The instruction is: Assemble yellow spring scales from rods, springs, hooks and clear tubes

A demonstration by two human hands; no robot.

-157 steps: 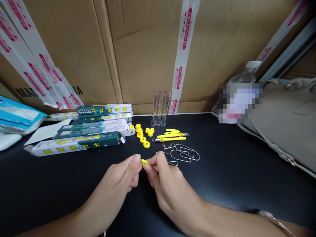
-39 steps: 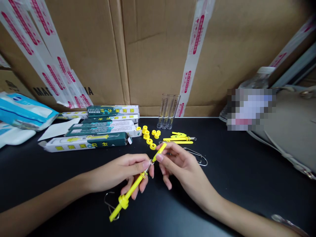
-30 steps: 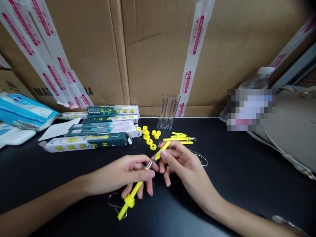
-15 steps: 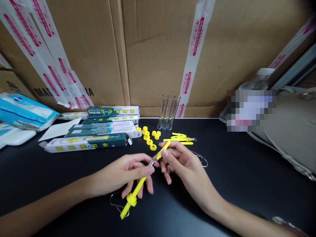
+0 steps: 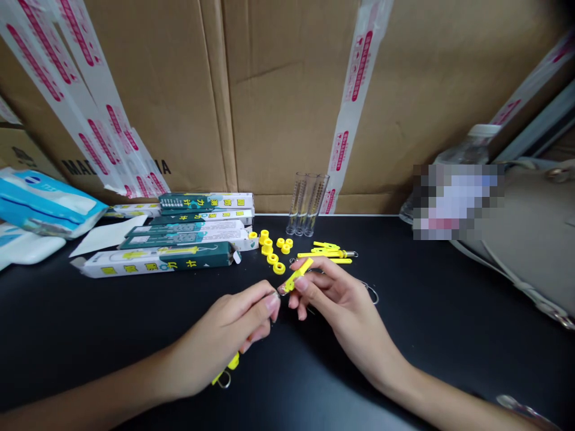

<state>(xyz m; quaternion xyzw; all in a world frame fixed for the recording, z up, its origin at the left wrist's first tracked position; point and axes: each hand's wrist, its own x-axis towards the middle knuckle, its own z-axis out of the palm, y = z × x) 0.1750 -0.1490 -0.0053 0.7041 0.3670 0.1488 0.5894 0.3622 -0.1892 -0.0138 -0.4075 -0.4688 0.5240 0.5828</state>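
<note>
My right hand [image 5: 339,296] pinches a small flat yellow plastic strip [image 5: 300,274] between thumb and fingers, above the black table. A bit of metal spring or wire shows at the strip's lower end, beside the fingertips of my left hand [image 5: 242,317]. The left hand is closed around a yellow rod [image 5: 233,361], which it mostly hides; the rod's lower end and a metal hook [image 5: 225,380] stick out below the palm. Several yellow rings [image 5: 272,258] and more yellow strips and rods [image 5: 326,254] lie just beyond the hands. A wire hook [image 5: 372,293] rests behind the right hand.
Clear tubes [image 5: 307,206] stand upright against a taped cardboard box [image 5: 278,90]. Green and white printed boxes [image 5: 157,260] lie at the left near a blue tissue pack [image 5: 45,203]. A plastic bottle [image 5: 467,146] and a beige bag [image 5: 530,227] are at the right.
My left fingers have curled in over the rod and spring, which showed openly before. The yellow rod's lower end has shifted slightly left. My right hand stays nearly in place with the strip.
</note>
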